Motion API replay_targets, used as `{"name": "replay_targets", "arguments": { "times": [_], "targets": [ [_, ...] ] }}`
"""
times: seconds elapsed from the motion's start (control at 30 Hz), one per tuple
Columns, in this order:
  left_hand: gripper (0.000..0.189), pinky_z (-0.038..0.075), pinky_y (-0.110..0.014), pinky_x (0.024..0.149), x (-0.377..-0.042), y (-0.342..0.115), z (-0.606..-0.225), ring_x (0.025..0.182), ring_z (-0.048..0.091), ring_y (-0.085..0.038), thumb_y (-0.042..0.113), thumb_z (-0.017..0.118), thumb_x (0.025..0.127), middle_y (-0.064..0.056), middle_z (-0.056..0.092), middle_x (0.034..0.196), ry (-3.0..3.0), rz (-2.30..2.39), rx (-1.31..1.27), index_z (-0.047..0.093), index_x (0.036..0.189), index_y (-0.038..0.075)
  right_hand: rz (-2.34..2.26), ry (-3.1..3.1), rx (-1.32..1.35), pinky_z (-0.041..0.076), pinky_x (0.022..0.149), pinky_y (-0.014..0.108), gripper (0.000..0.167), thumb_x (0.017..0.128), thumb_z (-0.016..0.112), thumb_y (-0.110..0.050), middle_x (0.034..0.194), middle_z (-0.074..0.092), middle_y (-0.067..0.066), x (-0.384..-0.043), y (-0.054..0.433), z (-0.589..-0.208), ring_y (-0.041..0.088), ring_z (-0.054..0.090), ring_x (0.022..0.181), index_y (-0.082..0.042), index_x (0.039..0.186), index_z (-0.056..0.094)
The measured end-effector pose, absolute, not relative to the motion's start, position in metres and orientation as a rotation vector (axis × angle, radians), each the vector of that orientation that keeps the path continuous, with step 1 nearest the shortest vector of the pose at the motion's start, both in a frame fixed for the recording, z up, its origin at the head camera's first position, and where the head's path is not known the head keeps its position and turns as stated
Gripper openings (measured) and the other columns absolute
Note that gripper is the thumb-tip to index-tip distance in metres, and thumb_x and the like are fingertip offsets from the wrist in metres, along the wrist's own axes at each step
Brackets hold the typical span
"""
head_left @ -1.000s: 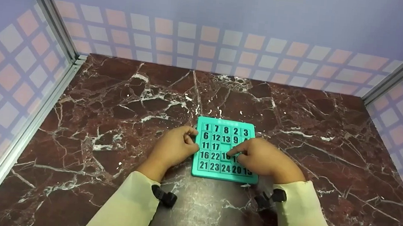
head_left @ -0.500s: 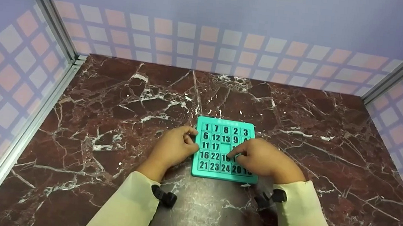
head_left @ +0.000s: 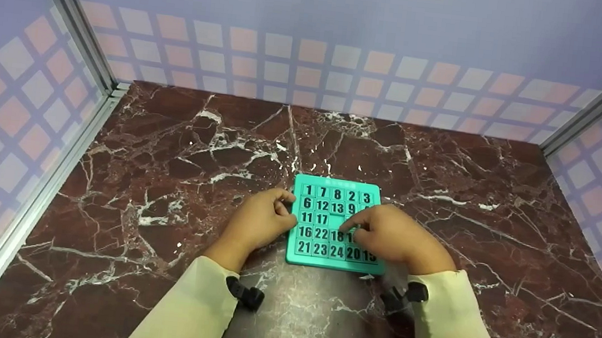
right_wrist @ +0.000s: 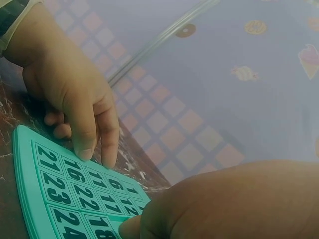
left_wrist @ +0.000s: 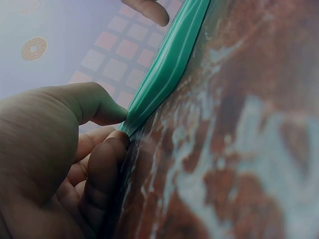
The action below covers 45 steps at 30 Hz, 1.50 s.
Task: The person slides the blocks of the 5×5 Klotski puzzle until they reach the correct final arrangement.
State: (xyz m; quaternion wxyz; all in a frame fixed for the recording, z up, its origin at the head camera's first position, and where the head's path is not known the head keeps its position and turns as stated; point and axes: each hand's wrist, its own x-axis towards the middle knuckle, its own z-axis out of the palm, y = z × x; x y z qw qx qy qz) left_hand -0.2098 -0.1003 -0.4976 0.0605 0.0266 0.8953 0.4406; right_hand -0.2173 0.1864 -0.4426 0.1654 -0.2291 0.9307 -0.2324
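Observation:
A turquoise number slide puzzle (head_left: pixel 334 265) lies flat on the table, its tiles printed with black numbers. My left hand (head_left: pixel 262 218) pinches its left edge; in the left wrist view the thumb (left_wrist: pixel 102 103) lies on the rim with curled fingers below. My right hand (head_left: pixel 392 235) is over the puzzle's right side, its index finger bent down near the upper edge of tile 18 (head_left: pixel 337 236). Just above that tile is a vacant cell (head_left: pixel 336 221) in the third row. Several tiles on the right are hidden under the right hand.
The table (head_left: pixel 159 243) has a dark red marbled top with white veins. Lilac panels with a checked band (head_left: pixel 311 69) rise behind it and on both sides, joined by metal corner posts (head_left: pixel 79 17). A black band (head_left: pixel 246 293) sits on each wrist.
Tile 18 has slid slightly toward me, squaring up in its row. My right index fingertip followed it down, then moved back up a little. The left hand has stayed put.

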Motion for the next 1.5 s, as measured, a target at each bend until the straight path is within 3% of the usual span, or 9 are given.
{"name": "replay_targets", "arguments": {
  "times": [0.2,0.43,0.7,0.8,1.03,1.27,1.5],
  "targets": [
    [0.044,0.050,-0.032,0.074,-0.210,-0.100,-0.498,0.070,0.058,-0.010,0.023,0.076,0.091,0.010,0.068,0.083,2.715,1.324,0.076,0.075,0.135,0.019,-0.696,2.691,-0.629,0.052,0.074,0.035,0.035,0.097,0.063,-0.012,0.107,0.085,-0.001,-0.220,0.185,-0.446,0.011,0.061,0.070,-0.019,0.121,0.088],
    [0.043,0.050,-0.032,0.074,-0.209,-0.101,-0.498,0.071,0.058,-0.010,0.024,0.076,0.091,0.010,0.069,0.084,2.721,1.324,0.079,0.076,0.134,0.020,-0.709,2.742,-0.592,0.048,0.066,0.036,0.040,0.102,0.062,-0.014,0.074,0.068,-0.001,-0.222,0.182,-0.451,0.014,0.053,0.063,-0.017,0.136,0.082],
    [0.043,0.052,-0.034,0.078,-0.209,-0.100,-0.498,0.074,0.063,-0.010,0.025,0.076,0.091,0.010,0.073,0.087,2.740,1.305,0.079,0.076,0.134,0.020,-0.704,2.776,-0.587,0.046,0.065,0.037,0.045,0.104,0.063,-0.014,0.070,0.059,-0.003,-0.225,0.180,-0.461,0.014,0.047,0.060,-0.022,0.146,0.077],
    [0.043,0.051,-0.033,0.077,-0.209,-0.100,-0.498,0.074,0.062,-0.010,0.025,0.075,0.091,0.010,0.072,0.087,2.736,1.307,0.078,0.076,0.134,0.020,-0.696,2.786,-0.589,0.048,0.068,0.037,0.045,0.104,0.063,-0.014,0.074,0.064,-0.001,-0.226,0.180,-0.463,0.014,0.050,0.063,-0.021,0.146,0.076],
    [0.044,0.051,-0.032,0.076,-0.210,-0.100,-0.498,0.073,0.061,-0.010,0.025,0.075,0.091,0.010,0.071,0.085,2.736,1.313,0.091,0.076,0.134,0.019,-0.688,2.800,-0.597,0.055,0.082,0.040,0.042,0.102,0.062,-0.013,0.102,0.082,0.003,-0.225,0.180,-0.463,0.016,0.062,0.077,-0.019,0.139,0.081],
    [0.044,0.053,-0.034,0.078,-0.209,-0.100,-0.497,0.074,0.063,-0.011,0.025,0.077,0.091,0.009,0.072,0.087,2.726,1.325,0.080,0.075,0.135,0.019,-0.689,2.793,-0.608,0.057,0.084,0.042,0.038,0.101,0.061,-0.013,0.112,0.085,0.002,-0.224,0.180,-0.460,0.018,0.067,0.084,-0.019,0.130,0.085],
    [0.043,0.052,-0.033,0.078,-0.210,-0.100,-0.498,0.072,0.061,-0.010,0.024,0.077,0.091,0.009,0.071,0.085,2.719,1.335,0.083,0.075,0.134,0.019,-0.678,2.784,-0.641,0.062,0.097,0.050,0.036,0.100,0.062,-0.013,0.120,0.085,0.002,-0.222,0.179,-0.458,0.022,0.075,0.101,-0.017,0.125,0.087]
  ]
}}
